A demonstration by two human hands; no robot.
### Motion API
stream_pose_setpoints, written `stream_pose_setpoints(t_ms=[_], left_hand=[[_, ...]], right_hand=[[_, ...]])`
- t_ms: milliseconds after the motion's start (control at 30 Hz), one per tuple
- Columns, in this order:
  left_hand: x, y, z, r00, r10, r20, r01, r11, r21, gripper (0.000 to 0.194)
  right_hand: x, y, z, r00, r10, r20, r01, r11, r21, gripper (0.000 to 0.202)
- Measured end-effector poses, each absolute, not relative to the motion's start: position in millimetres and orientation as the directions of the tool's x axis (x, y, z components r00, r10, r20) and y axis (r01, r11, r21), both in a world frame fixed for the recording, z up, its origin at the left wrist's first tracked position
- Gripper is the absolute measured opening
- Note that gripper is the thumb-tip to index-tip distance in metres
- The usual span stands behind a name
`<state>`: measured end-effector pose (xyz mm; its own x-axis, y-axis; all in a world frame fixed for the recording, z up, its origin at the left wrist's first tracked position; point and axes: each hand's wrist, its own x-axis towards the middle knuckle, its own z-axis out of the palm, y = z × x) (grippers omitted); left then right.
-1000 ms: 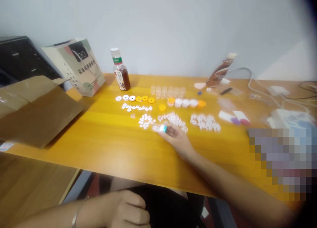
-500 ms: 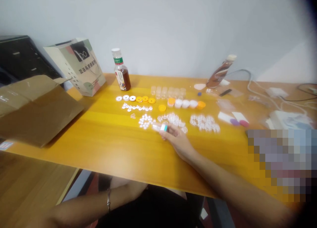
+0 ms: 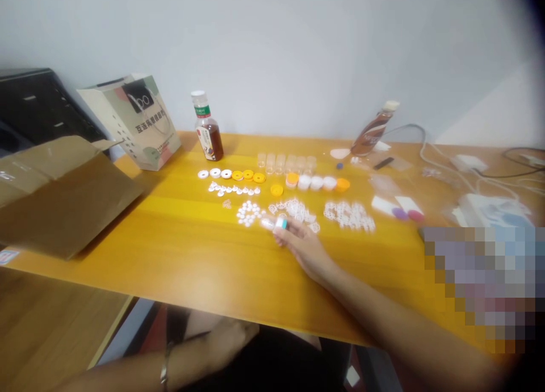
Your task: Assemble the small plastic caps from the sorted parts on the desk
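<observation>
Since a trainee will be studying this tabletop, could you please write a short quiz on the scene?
1. True or false: the right hand holds a small item with a teal-and-white end.
2. Fill in: in the row of six ring-shaped discs, three are white and three are ____.
3. Which is nearest the cardboard box?
A) the paper bag
B) the purple disc
C) the small blue cap

Key: 1 true; 2 yellow; 3 A

Tipped sideways in our right grip, our small clear container, white and teal at one end, appears beside small white pieces.
</observation>
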<state>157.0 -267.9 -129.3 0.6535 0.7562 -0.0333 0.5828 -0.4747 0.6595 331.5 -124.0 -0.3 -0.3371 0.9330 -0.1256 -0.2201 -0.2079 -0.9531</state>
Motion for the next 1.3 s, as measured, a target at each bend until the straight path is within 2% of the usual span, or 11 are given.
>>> stream_pose_setpoints(t_ms=[100,200,267,400,600,733,800,900,1000,1133,1300], left_hand=[[152.3,-284.5,-66.7,0.796,0.592,0.128,0.502,-0.763,0.408,0.016],[150.7,-273.9,3.3,0.807,0.513,0.293,0.369,-0.825,0.428,0.022],[151.3,-247.8,30.1,0.736,0.581,0.347,0.429,-0.797,0.426,0.021],[156.9,-182.3,23.1,0.629,0.713,0.309,0.553,-0.69,0.467,0.014],[162.4,-148.0,-5.8,0.672,0.683,0.286,0.507,-0.706,0.494,0.013],[152.9,-146.9,11.8,0.604,0.661,0.444,0.46,-0.745,0.483,0.016],[149.0,-140.0,25.3,0.524,0.673,0.522,0.5,-0.74,0.451,0.027],[149.4,-123.9,39.5,0.588,0.685,0.43,0.497,-0.726,0.476,0.048],[152.9,-109.7,41.2,0.671,0.664,0.33,0.433,-0.712,0.553,0.036],[148.5,-102.1,39.0,0.615,0.722,0.316,0.443,-0.649,0.619,0.032],[129.0,-110.4,56.3,0.706,0.691,0.158,0.477,-0.628,0.615,0.031]], right_hand=[[331.0,-126.3,2.5,-0.348,0.922,-0.171,-0.282,-0.277,-0.919,0.014],[330.8,-127.3,3.0,-0.376,0.91,-0.175,-0.352,-0.315,-0.882,0.013],[331.1,-126.8,1.9,-0.381,0.909,-0.17,-0.39,-0.325,-0.862,0.014],[332.7,-124.8,-0.4,-0.381,0.907,-0.178,-0.429,-0.344,-0.835,0.015],[335.0,-122.6,-1.4,-0.379,0.907,-0.183,-0.468,-0.359,-0.808,0.017],[336.2,-122.5,-1.7,-0.396,0.898,-0.189,-0.456,-0.371,-0.809,0.018],[336.8,-122.5,-0.8,-0.435,0.881,-0.184,-0.429,-0.382,-0.818,0.019],[337.7,-122.3,1.6,-0.515,0.84,-0.169,-0.382,-0.401,-0.832,0.024],[338.9,-121.5,3.6,-0.539,0.824,-0.175,-0.358,-0.412,-0.838,0.026],[340.3,-120.2,3.3,-0.528,0.829,-0.186,-0.351,-0.412,-0.841,0.027],[340.9,-119.4,1.2,-0.512,0.841,-0.174,-0.401,-0.414,-0.817,0.023]])
